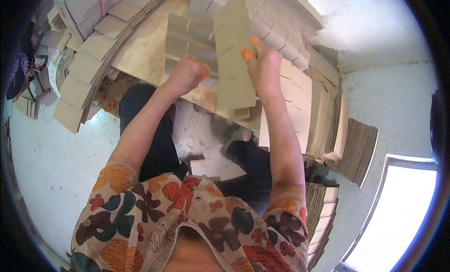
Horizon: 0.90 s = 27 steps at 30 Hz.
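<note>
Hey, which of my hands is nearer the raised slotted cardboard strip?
Right. Your right hand grips the right edge of the cardboard strip; your left hand is left of it, with a visible gap.

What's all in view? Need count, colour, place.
cardboard strip: one, tan, held upright in right hand
slotted cardboard: several pieces, grey-brown, beyond the hands
cardboard row: one, tan, left
cardboard stacks: several, brown, right
carton: one, pale with red strap, upper left
wooden board: one, light tan, beyond left knee
bright opening: one, white, lower right
shirt: one, multicoloured print, bottom
trousers: one pair, dark, centre
left hand: one, orange fingertip cover, centre; grip unclear
right hand: one, two orange fingertip covers, on strip
</note>
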Tool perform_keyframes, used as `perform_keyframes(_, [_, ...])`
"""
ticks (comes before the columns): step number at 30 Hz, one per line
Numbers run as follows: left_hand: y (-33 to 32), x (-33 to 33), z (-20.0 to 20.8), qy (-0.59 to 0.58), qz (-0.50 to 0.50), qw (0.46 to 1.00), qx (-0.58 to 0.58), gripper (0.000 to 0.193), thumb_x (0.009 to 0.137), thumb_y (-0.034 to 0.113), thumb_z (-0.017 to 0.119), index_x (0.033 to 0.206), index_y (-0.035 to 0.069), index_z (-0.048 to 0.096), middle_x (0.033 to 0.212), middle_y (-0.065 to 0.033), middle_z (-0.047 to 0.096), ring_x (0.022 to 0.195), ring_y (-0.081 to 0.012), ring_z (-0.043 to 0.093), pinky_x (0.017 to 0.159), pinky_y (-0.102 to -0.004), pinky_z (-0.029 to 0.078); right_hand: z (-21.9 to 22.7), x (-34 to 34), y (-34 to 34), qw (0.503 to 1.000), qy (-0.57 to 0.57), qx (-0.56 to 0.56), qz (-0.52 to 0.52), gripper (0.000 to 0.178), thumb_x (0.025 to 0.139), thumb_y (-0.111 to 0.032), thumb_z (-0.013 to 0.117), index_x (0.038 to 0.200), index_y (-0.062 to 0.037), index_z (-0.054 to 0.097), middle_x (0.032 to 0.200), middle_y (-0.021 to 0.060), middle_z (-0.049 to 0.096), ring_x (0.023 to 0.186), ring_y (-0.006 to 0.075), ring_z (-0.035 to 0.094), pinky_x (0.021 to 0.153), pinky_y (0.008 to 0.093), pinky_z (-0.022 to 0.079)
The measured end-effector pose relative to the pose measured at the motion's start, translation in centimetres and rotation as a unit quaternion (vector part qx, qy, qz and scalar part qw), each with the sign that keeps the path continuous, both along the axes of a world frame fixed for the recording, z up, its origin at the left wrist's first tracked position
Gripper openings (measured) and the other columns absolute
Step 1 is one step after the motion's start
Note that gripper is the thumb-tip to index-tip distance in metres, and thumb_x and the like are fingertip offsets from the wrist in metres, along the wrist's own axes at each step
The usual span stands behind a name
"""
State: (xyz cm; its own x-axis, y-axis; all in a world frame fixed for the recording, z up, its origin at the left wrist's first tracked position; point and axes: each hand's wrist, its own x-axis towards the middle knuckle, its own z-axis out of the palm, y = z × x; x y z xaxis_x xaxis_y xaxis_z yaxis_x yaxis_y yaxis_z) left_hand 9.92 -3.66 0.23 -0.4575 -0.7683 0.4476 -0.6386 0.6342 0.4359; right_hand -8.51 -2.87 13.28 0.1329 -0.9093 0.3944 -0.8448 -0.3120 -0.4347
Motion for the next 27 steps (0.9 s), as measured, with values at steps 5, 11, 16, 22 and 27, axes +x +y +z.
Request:
perform_keyframes(5, [-0.3, -0.1, -0.5, 0.005, -0.018, 1.000, 0.005, 0.007, 0.070, 0.012, 0.067, 0.076, 0.009, 0.063, 0.066, -0.0107, 0.057, 0.071, -0.0288, 0.057, 0.073, -0.0391, 0.045, -1.9, 0.2, 0.6, 0.998, 0.016, -0.058, 0.014, 0.019, 0.077, -0.002, 0.066, 0.092, 0.0080, 0.062, 0.079, 0.0257, 0.060, 0.044, 0.0263, 0.046, 0.044, 0.0352, 0.040])
perform_keyframes(11, [0.0, 0.1, -0.1, 0.005, -0.029, 1.000, 0.012, 0.011, 0.070, 0.010, 0.069, 0.080, 0.010, 0.065, 0.066, -0.0103, 0.057, 0.070, -0.0285, 0.056, 0.073, -0.0392, 0.044, -2.2, 0.0, 1.7, 1.000, -0.011, -0.022, -0.009, 0.020, 0.077, -0.004, 0.067, 0.093, 0.0074, 0.064, 0.081, 0.0252, 0.062, 0.046, 0.0243, 0.050, 0.045, 0.0354, 0.042])
perform_keyframes(16, [0.0, 0.2, -0.3, -0.001, -0.027, 1.000, 0.001, 0.011, 0.069, 0.009, 0.070, 0.079, 0.009, 0.065, 0.066, -0.0106, 0.057, 0.070, -0.0287, 0.056, 0.071, -0.0395, 0.043, -2.8, 0.4, 0.6, 0.997, -0.027, -0.038, 0.054, 0.027, 0.076, -0.004, 0.067, 0.100, 0.0065, 0.063, 0.073, 0.0249, 0.059, 0.051, 0.0271, 0.055, 0.051, 0.0359, 0.044])
perform_keyframes(22, [-0.3, -0.3, -0.8, 0.015, -0.019, 1.000, -0.007, 0.009, 0.067, 0.007, 0.067, 0.074, 0.008, 0.063, 0.065, -0.0110, 0.057, 0.069, -0.0291, 0.057, 0.071, -0.0389, 0.043, -6.7, 0.1, -1.9, 0.993, 0.022, -0.042, 0.106, 0.026, 0.074, -0.003, 0.067, 0.097, 0.0067, 0.062, 0.067, 0.0238, 0.057, 0.058, 0.0352, 0.058, 0.053, 0.0392, 0.045])
perform_keyframes(27, [-0.6, -0.4, -1.2, 0.032, -0.022, 0.999, -0.017, 0.005, 0.064, 0.004, 0.062, 0.066, 0.008, 0.060, 0.062, -0.0121, 0.057, 0.069, -0.0296, 0.057, 0.068, -0.0385, 0.041, -6.7, 0.9, -2.5, 0.996, 0.018, -0.050, 0.077, 0.016, 0.073, -0.003, 0.067, 0.086, 0.0054, 0.060, 0.066, 0.0239, 0.056, 0.059, 0.0393, 0.057, 0.053, 0.0415, 0.045])
